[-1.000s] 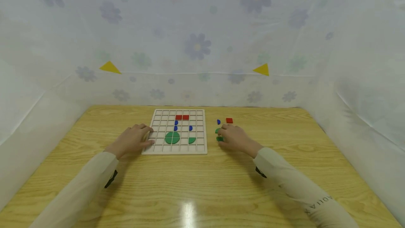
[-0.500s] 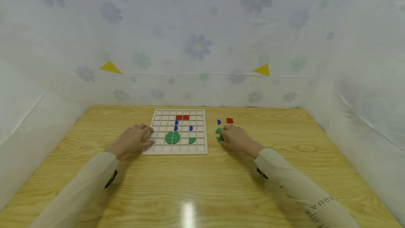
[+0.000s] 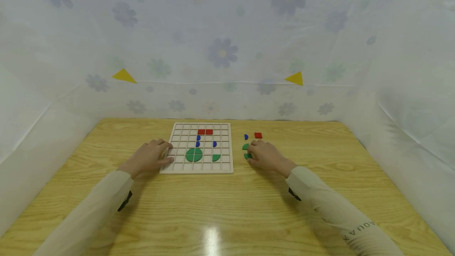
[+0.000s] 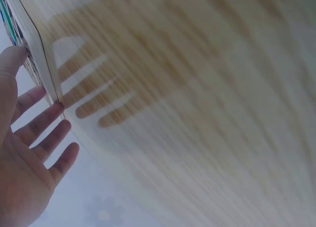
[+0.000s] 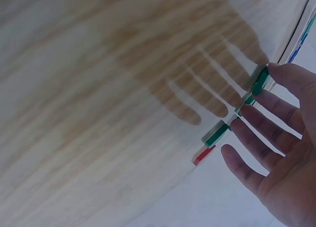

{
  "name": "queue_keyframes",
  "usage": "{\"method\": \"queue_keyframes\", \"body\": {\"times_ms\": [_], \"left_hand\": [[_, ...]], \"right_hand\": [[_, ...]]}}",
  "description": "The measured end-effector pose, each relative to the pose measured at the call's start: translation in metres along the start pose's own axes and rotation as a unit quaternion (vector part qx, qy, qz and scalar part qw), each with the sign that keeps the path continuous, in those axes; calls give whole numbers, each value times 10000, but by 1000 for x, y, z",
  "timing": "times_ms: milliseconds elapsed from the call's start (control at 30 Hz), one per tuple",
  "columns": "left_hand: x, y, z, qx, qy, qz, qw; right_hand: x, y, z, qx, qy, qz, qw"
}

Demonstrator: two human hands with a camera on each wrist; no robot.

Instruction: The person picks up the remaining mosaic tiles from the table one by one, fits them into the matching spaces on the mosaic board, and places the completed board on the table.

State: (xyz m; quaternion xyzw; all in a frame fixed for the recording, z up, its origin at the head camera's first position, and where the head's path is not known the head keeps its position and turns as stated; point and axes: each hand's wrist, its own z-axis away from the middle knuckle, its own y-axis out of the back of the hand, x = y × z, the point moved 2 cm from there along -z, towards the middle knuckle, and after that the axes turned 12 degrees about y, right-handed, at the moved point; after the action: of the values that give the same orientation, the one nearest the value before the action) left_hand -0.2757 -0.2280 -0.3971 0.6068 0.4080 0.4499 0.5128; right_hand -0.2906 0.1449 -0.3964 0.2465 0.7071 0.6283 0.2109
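Observation:
My left hand [image 3: 151,155] rests at the left edge of a white grid board [image 3: 177,165], its thumb over the top and its fingers fairly straight along the side. On the board lie two red squares [image 3: 205,132], several blue half-discs [image 3: 215,144], a green disc of joined pieces [image 3: 194,155] and a green quarter-disc [image 3: 216,157]. Right of the board, the thumb and index finger of my right hand [image 3: 266,155] pinch a flat green piece [image 5: 260,80], partly hidden from above. Another green piece [image 3: 245,146] shows by the fingertips; a further green piece [image 5: 216,133] lies beyond them.
A loose blue half-disc [image 3: 246,137] and a red square [image 3: 258,135] lie past my right hand. The wooden table [image 3: 199,204] meets flowered white sheeting [image 3: 220,98] at the back and plain sheeting at the sides. Two yellow triangles [image 3: 294,78] hang on the back sheet.
My right hand has shifted very slightly to the right, baring more of the farther green piece beside its fingers. My left hand and the board have stayed in place.

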Motion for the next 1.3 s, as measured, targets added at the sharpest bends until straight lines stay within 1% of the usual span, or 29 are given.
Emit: {"method": "queue_keyframes", "body": {"times_ms": [300,500,700,833,900,1067,1167,1300], "left_hand": [[0,0,1,16,-11,26,10000],[0,1,1,40,-49,28,10000],[0,1,0,81,-101,40,9999],[-1,1,0,79,-99,43,9999],[-1,1,0,64,-89,34,9999],[-1,0,-1,21,-55,18,10000],[-2,0,-1,19,-50,40,10000],[-2,-1,0,21,-60,46,10000]], "right_hand": [[0,3,-4,129,32,31,9999],[-6,7,-10,330,183,34,9993],[-13,8,-19,419,316,164,9985],[-19,8,-28,485,419,149,9978],[-22,8,-32,460,430,113,9980],[-32,6,-45,94,369,198,9991],[-39,5,-52,13,435,232,9988],[-48,5,-61,10,522,52,9986]]}}
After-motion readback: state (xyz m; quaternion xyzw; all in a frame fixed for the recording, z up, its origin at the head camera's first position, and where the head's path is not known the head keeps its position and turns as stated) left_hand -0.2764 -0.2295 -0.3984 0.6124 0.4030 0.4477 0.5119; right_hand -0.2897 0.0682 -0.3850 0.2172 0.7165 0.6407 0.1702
